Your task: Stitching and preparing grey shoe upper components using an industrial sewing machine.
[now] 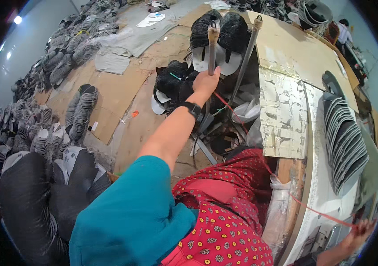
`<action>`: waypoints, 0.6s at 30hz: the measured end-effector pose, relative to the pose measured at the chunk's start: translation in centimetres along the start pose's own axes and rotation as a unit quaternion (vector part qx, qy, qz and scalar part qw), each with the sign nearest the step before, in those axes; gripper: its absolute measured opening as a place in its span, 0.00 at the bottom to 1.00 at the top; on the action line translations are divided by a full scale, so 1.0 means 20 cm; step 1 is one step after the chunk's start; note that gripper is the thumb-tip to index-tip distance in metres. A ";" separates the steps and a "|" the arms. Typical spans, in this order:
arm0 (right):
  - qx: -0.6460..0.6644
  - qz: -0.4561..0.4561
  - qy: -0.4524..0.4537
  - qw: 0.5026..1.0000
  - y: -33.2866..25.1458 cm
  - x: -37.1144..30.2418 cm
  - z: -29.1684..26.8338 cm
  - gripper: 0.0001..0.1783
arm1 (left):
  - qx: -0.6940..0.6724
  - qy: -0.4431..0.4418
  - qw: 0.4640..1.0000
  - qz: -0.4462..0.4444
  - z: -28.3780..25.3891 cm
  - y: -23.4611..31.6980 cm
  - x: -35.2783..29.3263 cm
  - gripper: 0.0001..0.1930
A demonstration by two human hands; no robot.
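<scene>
My left hand [206, 84] reaches forward, a dark watch on the wrist, with its fingers wrapped round an upright metal pole [212, 48]. Close to it stands a second metal pole [245, 57], leaning slightly. Just behind the poles sit black stacked insoles [234, 33] with pale undersides. At the lower right edge my right hand [361, 232] is closed on a thin red string [315, 213]. The string runs back across the table edge beside my leg; a red length also shows below my left hand. The right fingers are partly blurred.
Fanned grey insoles [342, 137] lie on the white table [320, 177] at right. Large dark insole stacks [22, 204] stand at near left, with more heaps [71, 48] at far left. Cardboard [118, 97] covers the floor. A person [344, 35] is at far right.
</scene>
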State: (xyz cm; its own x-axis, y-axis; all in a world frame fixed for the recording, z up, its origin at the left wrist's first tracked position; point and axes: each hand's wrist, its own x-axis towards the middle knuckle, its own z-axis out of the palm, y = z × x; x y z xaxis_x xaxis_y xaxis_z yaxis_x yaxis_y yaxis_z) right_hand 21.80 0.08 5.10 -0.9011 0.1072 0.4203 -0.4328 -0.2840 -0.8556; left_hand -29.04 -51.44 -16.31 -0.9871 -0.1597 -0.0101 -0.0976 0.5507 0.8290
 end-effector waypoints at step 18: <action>-0.312 0.078 0.339 0.884 0.56 0.51 0.62 0.11 | 0.086 -0.161 0.982 0.049 -0.38 -0.12 -0.17 0.23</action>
State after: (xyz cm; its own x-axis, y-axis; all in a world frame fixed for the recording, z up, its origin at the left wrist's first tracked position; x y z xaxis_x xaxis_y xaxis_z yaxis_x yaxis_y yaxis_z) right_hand 8.07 -13.84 3.61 -0.6688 0.7199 0.1858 -0.0423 0.2127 -0.9762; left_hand -24.56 -58.55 -14.03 -0.9792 0.1524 -0.1336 0.0075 0.6859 0.7276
